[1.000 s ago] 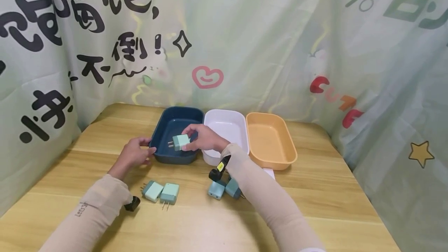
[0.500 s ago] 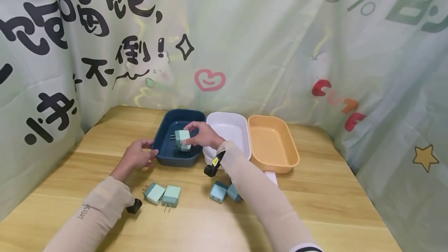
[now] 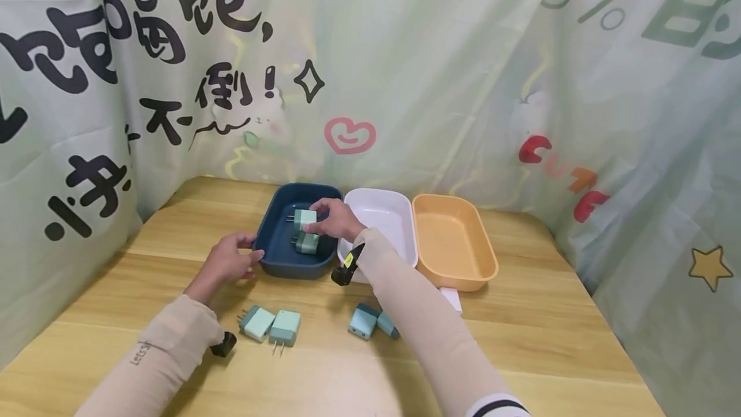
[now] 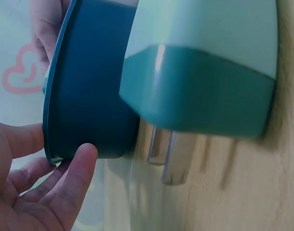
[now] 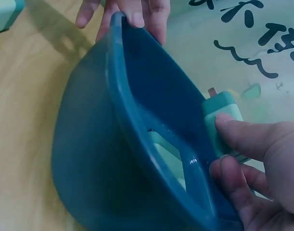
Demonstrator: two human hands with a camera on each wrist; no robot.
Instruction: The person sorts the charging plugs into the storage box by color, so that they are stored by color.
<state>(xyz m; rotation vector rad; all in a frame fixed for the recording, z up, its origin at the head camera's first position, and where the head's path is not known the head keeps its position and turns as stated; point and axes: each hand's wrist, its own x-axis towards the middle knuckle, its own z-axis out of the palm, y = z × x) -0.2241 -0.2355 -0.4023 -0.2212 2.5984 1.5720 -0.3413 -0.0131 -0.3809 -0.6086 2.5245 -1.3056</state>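
Observation:
My left hand (image 3: 231, 257) pinches the left rim of a dark blue plastic tray (image 3: 272, 262), its fingers on either side of the edge in the right wrist view. Over the inside of this tray, my right hand (image 3: 337, 219) holds a mint-green plug charger (image 3: 305, 219) between thumb and fingers, prongs pointing left. Another green charger (image 3: 307, 243) lies on the tray floor, just in front of the held one. On the table near my left wrist, two more green chargers (image 3: 257, 323) (image 3: 285, 328) lie side by side; one looms large in the left wrist view.
A white tray (image 3: 379, 195) and an orange tray (image 3: 489, 261) stand in a row right of the blue one. Two blue chargers (image 3: 363, 322) (image 3: 386, 325) lie beneath my right forearm, one partly hidden. A white item (image 3: 451, 300) peeks out beside that sleeve. A printed curtain (image 3: 405, 82) hangs behind.
My right hand has shifted toward the back of the blue tray with its charger. The charger on the tray floor has come into view. My left hand keeps its place on the rim.

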